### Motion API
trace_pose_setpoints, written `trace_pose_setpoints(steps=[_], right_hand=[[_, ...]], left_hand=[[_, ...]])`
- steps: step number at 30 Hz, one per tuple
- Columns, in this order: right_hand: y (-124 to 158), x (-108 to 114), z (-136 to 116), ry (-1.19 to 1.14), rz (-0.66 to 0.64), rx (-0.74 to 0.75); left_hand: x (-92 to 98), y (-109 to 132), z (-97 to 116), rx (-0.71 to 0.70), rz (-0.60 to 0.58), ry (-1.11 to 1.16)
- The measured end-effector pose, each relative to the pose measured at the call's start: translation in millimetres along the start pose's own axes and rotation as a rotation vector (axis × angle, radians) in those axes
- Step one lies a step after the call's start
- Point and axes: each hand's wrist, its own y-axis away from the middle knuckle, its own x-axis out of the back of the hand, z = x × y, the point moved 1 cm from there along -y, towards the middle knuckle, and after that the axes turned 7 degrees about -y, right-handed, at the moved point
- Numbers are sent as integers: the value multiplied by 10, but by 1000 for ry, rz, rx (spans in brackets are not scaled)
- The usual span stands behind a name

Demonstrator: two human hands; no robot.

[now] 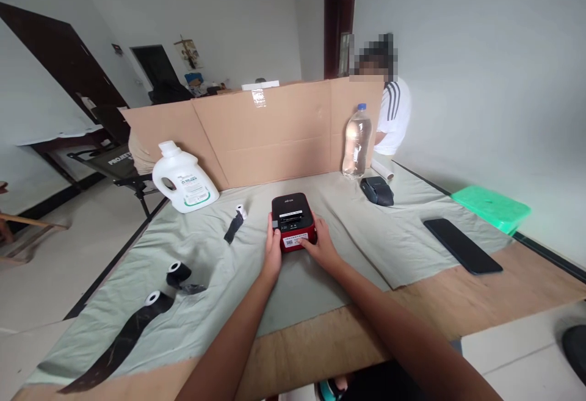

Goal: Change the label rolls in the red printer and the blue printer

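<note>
A small black-and-red label printer is on the cloth in front of me, its labelled red side facing me. My left hand grips its left side, thumb near the front corner. On the other side my right hand holds the right edge, with the thumb against the white sticker. To the left lie a small roll with a dark strip and two larger black rolls: a short one and one with a long unwound tail.
A cardboard screen stands along the back, with a white jug and a clear water bottle before it. A dark device and a black phone lie to the right. Behind the screen sits a person.
</note>
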Motion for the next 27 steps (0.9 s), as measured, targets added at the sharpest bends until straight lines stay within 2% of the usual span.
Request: trace_pose_setpoints(steps=[9,16,27], right_hand=[[27,8,53,22,3,1],[20,40,33,-25,5,57],[21,70,22,-44,-18,-2]], left_hand=[[18,25,-21,10,-10,-35],[34,34,37,-108,124,-88],[8,36,84,-94,159,-30]])
